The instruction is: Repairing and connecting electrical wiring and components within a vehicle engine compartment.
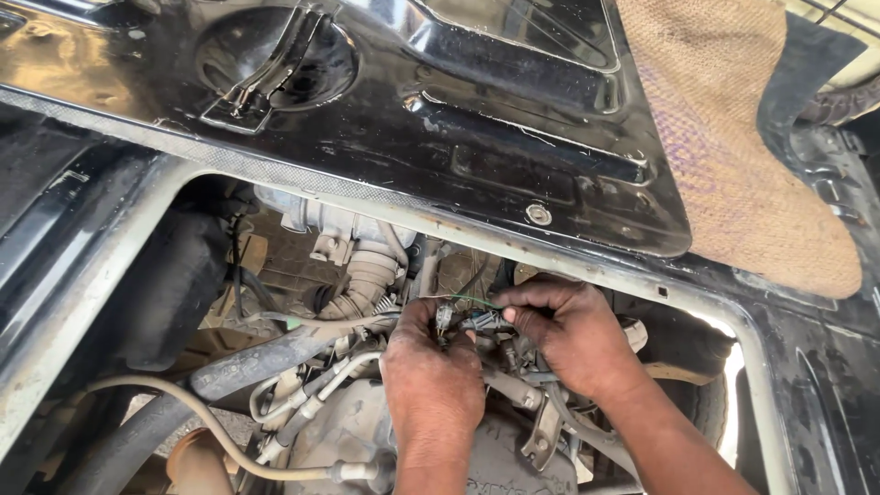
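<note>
— What sits inside the engine bay (137, 275)?
— Hoses, an engine, and a small grey plug (481, 322) just right of the ribbed hose (367, 280).
— And the hands?
— The left hand (431, 376) and right hand (568, 330) both pinch that plug.

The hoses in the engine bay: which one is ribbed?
The short grey hose up the middle, left of the left hand. It has corrugated rings; the pale thin hose at lower left is smooth.
</note>
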